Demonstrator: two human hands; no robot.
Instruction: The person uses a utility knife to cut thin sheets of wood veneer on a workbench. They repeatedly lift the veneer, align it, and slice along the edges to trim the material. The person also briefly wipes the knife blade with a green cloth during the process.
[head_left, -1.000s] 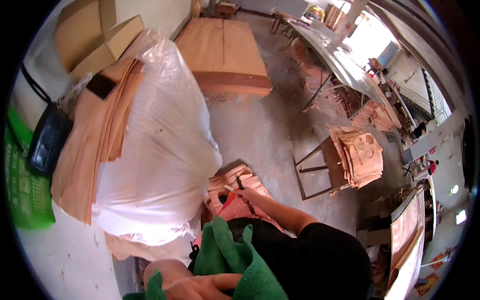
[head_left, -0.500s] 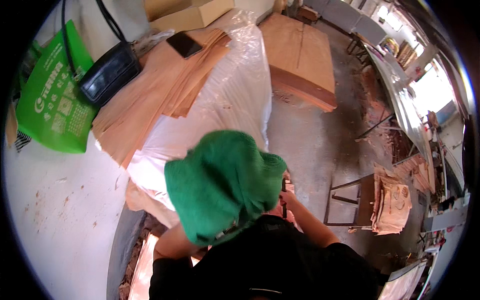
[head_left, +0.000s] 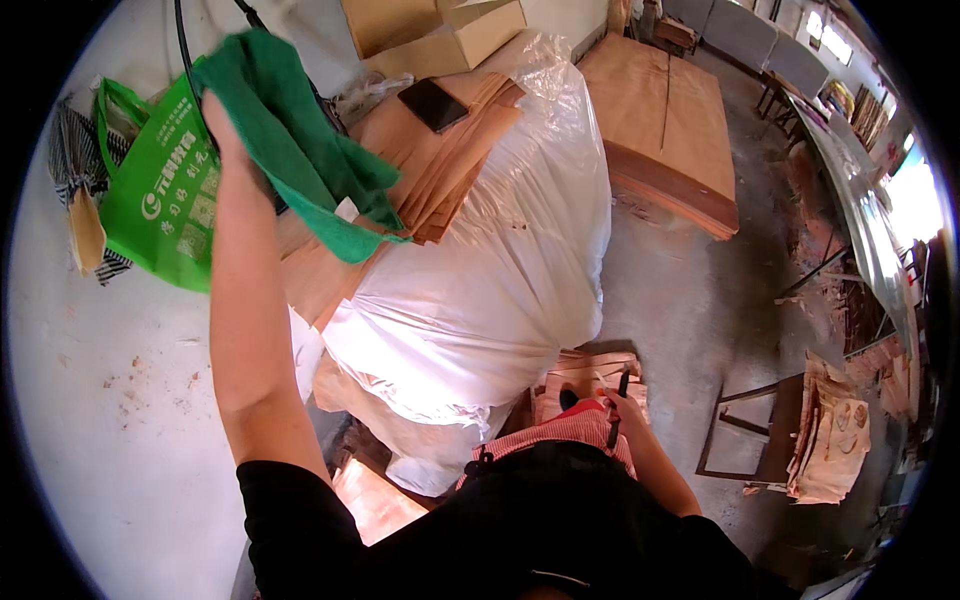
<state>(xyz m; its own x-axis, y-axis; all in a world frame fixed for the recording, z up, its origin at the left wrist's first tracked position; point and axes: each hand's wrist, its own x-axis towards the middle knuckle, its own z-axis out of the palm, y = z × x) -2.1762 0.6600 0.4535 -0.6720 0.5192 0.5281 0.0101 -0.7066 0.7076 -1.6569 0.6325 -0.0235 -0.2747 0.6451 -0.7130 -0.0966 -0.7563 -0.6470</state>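
Observation:
My left arm reaches far out to the left. Its hand [head_left: 222,128] grips one end of a green towel [head_left: 310,165], which drapes down to the right over thin brown wood sheets [head_left: 440,185]. Behind the towel, most of a black handbag is hidden; its strap [head_left: 182,35] rises along the wall. A green shopping bag [head_left: 160,190] hangs just left of my wrist. Close to my waist, my right hand [head_left: 626,408] is closed around a slim dark stick-like tool [head_left: 624,382] whose kind I cannot make out. It is in front of a red-and-white checked cloth [head_left: 525,440] at my waist.
A black phone [head_left: 433,105] lies on the wood sheets, near an open cardboard box [head_left: 440,40]. White plastic sheeting [head_left: 470,320] covers the pile before me. Beyond stands a large plywood stack [head_left: 660,120]. To the right is a metal frame [head_left: 740,425] beside upright wood sheets [head_left: 830,430].
The green towel has swung from in front of my chest out to the far left, with my left arm stretched after it. My right hand and its tool, mostly hidden before, now show.

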